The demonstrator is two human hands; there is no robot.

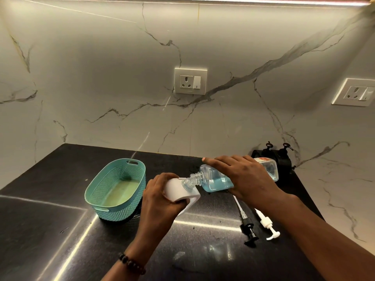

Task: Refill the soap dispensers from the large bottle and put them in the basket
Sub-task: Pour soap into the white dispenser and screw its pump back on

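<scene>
My right hand [241,177] grips a large clear bottle [217,179] of blue soap, tipped on its side with its threaded neck pointing left. The neck sits at the open mouth of a white dispenser [180,189], which my left hand [160,197] holds tilted above the black counter. A teal basket [117,189] stands to the left of my hands with nothing in it. Two pump heads lie on the counter to the right, one black [247,226] and one white [266,224].
Two black dispensers [278,155] with pumps stand at the back right against the marble wall. Wall sockets [190,81] sit above the counter. The counter's right edge [308,189] runs close behind my right forearm.
</scene>
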